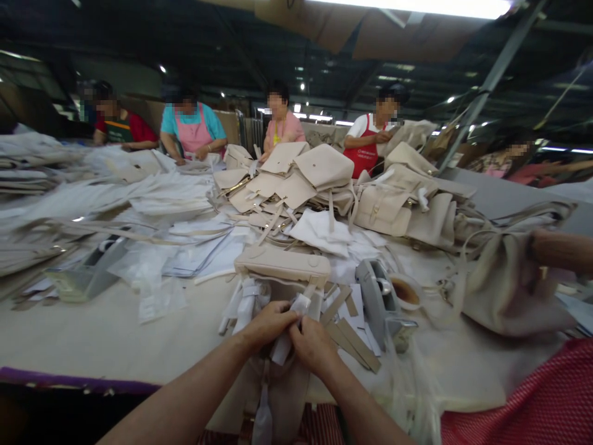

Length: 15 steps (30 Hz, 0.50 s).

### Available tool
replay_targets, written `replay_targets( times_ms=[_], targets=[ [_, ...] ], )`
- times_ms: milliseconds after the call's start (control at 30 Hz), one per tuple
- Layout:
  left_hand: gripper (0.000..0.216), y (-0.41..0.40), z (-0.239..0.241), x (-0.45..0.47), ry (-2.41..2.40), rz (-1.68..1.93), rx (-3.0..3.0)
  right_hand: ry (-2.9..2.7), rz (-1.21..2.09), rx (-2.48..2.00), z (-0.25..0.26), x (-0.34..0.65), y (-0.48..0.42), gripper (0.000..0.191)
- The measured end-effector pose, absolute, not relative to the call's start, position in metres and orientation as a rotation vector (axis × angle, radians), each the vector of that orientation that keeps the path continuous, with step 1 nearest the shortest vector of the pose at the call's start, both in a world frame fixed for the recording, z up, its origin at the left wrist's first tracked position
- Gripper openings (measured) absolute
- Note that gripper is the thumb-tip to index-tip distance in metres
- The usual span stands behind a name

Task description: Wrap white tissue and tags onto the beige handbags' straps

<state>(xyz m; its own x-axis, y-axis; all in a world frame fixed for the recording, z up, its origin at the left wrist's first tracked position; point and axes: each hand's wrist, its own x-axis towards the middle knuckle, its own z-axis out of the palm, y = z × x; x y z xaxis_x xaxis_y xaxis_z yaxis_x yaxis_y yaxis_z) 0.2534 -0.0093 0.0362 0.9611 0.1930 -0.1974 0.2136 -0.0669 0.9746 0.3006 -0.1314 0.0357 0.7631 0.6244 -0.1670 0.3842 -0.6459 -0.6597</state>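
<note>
A beige handbag lies in front of me at the table's edge, its top folded back and its lower part hanging toward my lap. My left hand and my right hand meet over it, fingertips pinched together. Both grip a white wrapping sheet around what looks like a strap of the bag; the strap itself is mostly hidden. A second white-wrapped part sits just left of my hands. Lower down, another wrapped piece hangs from the bag.
A grey tape dispenser stands right of the bag, beside a tape roll and beige strips. Another dispenser is at left. Beige bags are heaped behind. At right, a co-worker's arm reaches to a bag.
</note>
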Motion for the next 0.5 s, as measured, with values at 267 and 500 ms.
replay_targets(
  times_ms=[267,500],
  targets=[
    [0.027,-0.015,0.04,0.258,0.507,0.012,1.847,-0.768,0.64,-2.295,0.042,0.32,-0.156,0.04],
    [0.025,-0.009,0.053,0.251,0.478,-0.135,1.803,-0.398,0.317,-2.616,0.014,0.395,-0.195,0.042]
  ],
)
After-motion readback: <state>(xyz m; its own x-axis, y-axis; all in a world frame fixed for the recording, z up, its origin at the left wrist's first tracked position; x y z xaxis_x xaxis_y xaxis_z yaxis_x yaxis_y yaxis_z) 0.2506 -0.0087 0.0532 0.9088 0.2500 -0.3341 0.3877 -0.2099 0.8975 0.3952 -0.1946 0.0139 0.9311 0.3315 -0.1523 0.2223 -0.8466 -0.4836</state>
